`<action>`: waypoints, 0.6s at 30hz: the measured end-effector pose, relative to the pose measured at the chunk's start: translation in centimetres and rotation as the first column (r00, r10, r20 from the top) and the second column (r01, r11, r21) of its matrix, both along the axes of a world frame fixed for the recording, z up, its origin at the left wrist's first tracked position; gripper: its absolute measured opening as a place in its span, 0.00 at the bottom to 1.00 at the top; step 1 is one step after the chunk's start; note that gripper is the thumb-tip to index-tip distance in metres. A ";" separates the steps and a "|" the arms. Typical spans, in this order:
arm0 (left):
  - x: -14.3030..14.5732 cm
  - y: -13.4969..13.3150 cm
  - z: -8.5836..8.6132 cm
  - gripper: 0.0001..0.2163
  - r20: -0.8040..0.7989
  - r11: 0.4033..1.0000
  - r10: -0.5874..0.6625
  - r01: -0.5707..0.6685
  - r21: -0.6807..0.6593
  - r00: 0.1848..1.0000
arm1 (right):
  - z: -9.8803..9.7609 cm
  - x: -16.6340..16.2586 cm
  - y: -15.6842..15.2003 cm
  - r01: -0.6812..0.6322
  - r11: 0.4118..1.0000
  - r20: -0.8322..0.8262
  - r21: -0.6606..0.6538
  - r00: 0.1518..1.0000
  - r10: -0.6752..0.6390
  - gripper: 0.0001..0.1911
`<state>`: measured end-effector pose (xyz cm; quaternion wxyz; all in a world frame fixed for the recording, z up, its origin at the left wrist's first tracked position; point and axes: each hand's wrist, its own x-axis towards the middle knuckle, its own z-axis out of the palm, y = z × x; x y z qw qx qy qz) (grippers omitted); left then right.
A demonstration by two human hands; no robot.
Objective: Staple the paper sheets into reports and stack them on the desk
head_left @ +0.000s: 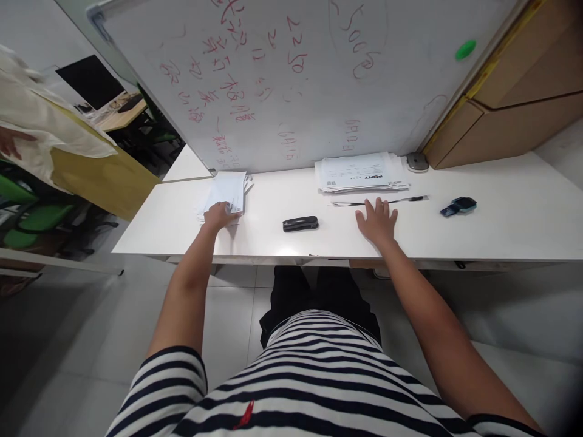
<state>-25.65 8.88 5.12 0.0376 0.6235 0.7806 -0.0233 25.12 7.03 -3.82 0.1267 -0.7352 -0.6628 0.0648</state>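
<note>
My left hand point(217, 216) lies on the near edge of a small stack of papers point(226, 187) at the left of the white table. Its thumb points right, apart from the fingers, which rest on the sheets. My right hand point(379, 224) is spread flat on the tabletop, fingers pointing away from me. Its fingertips touch or lie just over a long thin strip-like item point(412, 199) with dark parts, whose kind I cannot make out. Between the hands lies a black stapler point(300, 224). Behind my right hand sits a thicker stack of printed papers point(359, 171).
A whiteboard point(314, 91) with red writing stands along the table's point(501, 224) back edge. To the right are a blue-banded watch point(459, 206), a grey rounded device point(416, 161) and cardboard boxes point(483, 133). Another person's sleeve point(54, 115) shows at far left, near green chairs point(40, 221).
</note>
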 end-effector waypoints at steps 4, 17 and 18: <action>-0.3 0.4 -0.4 0.32 0.041 1.000 -0.017 0.016 0.023 0.999 | -0.1 0.0 0.1 -0.002 1.000 0.022 0.008 1.000 0.001 0.33; -0.5 0.6 1.6 0.16 0.113 0.972 0.084 -0.106 0.208 0.990 | -0.1 0.0 0.1 0.001 1.000 -0.012 0.003 1.000 -0.001 0.33; -0.3 0.4 2.0 0.16 0.088 0.966 0.084 -0.103 0.239 0.993 | -0.1 0.0 0.1 0.001 1.000 -0.016 0.004 1.000 -0.001 0.33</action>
